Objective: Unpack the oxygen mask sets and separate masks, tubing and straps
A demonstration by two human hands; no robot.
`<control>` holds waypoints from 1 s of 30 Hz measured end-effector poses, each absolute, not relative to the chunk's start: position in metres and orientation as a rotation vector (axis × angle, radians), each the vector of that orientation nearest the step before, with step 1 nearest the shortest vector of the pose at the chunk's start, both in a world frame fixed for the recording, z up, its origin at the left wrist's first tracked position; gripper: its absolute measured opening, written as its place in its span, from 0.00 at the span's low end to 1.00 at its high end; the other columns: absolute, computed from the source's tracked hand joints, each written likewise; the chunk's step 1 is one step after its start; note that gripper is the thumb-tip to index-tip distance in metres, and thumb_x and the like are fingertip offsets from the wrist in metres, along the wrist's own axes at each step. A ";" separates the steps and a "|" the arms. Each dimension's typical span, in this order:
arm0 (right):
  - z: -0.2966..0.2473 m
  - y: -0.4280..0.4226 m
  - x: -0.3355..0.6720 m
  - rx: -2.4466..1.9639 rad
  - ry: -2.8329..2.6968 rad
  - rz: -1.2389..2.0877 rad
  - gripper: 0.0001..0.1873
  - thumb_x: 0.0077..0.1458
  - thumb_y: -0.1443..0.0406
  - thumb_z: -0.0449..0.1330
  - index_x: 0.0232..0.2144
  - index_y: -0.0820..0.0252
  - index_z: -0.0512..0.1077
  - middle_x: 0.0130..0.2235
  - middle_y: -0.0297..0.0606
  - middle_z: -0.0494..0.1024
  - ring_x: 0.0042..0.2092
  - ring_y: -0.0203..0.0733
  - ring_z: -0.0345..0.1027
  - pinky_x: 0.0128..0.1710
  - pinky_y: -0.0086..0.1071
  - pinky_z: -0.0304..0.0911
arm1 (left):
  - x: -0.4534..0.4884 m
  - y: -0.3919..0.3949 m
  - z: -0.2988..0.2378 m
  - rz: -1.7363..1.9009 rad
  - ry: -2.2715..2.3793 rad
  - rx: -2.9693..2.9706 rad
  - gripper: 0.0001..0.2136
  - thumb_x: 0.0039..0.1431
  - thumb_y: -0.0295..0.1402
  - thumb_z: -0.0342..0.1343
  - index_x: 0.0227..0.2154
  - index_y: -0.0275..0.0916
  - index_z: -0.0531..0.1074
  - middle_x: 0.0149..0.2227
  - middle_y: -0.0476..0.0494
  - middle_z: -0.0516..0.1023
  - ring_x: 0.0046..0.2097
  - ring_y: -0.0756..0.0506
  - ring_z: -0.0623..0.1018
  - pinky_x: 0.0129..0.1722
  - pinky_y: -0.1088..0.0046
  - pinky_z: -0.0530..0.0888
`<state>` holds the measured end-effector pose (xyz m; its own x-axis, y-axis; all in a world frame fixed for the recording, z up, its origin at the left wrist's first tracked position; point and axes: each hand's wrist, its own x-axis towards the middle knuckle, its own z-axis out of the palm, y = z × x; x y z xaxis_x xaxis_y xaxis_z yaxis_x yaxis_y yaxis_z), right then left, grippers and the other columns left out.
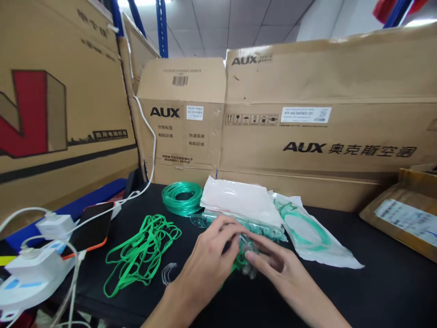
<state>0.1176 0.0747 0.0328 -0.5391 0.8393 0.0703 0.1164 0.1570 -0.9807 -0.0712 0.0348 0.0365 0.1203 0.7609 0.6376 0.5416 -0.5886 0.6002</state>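
Boxes stand beyond coiled tubing, straps, left hand and right hand, whose fingers grip clear plastic.

clear piece — blurred, its shape partly hidden

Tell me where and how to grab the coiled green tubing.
Probably best by the left rim of the coiled green tubing, coming from above left: fingers into the open middle, thumb outside. It lies as a ring with an open centre, and the white packet crowds its right side.
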 end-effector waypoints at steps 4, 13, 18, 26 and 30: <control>0.029 0.080 0.126 -1.030 -1.560 1.374 0.31 0.55 0.48 0.69 0.57 0.54 0.74 0.55 0.45 0.79 0.53 0.52 0.76 0.54 0.41 0.71 | -0.061 0.031 0.025 1.495 1.364 2.028 0.09 0.68 0.26 0.57 0.48 0.44 0.70 0.47 0.48 0.75 0.49 0.46 0.75 0.51 0.68 0.72; 0.024 0.078 0.125 -1.022 -1.574 1.425 0.24 0.56 0.51 0.71 0.51 0.48 0.71 0.55 0.40 0.79 0.54 0.46 0.76 0.55 0.34 0.71 | -0.070 0.027 0.008 1.217 1.377 2.181 0.02 0.69 0.29 0.58 0.40 0.42 0.73 0.50 0.46 0.74 0.50 0.44 0.75 0.52 0.65 0.72; 0.028 0.077 0.128 -1.056 -1.465 1.424 0.25 0.57 0.51 0.70 0.53 0.46 0.70 0.56 0.42 0.78 0.53 0.50 0.76 0.54 0.41 0.73 | -0.074 0.024 0.019 1.246 1.396 2.039 0.05 0.71 0.32 0.53 0.40 0.44 0.74 0.44 0.48 0.79 0.46 0.44 0.78 0.51 0.64 0.73; 0.030 0.071 0.128 -1.020 -1.660 1.324 0.19 0.58 0.54 0.69 0.50 0.45 0.71 0.55 0.37 0.77 0.58 0.45 0.72 0.55 0.28 0.69 | -0.071 0.021 0.021 1.213 1.456 1.853 0.07 0.64 0.34 0.60 0.44 0.46 0.72 0.42 0.53 0.79 0.41 0.47 0.78 0.43 0.71 0.73; 0.030 0.072 0.124 -0.937 -1.771 1.270 0.15 0.60 0.58 0.68 0.47 0.44 0.70 0.48 0.34 0.78 0.50 0.41 0.76 0.48 0.27 0.73 | -0.069 0.023 0.023 1.149 1.471 1.763 0.09 0.61 0.34 0.63 0.43 0.45 0.72 0.39 0.53 0.80 0.35 0.48 0.77 0.35 0.73 0.70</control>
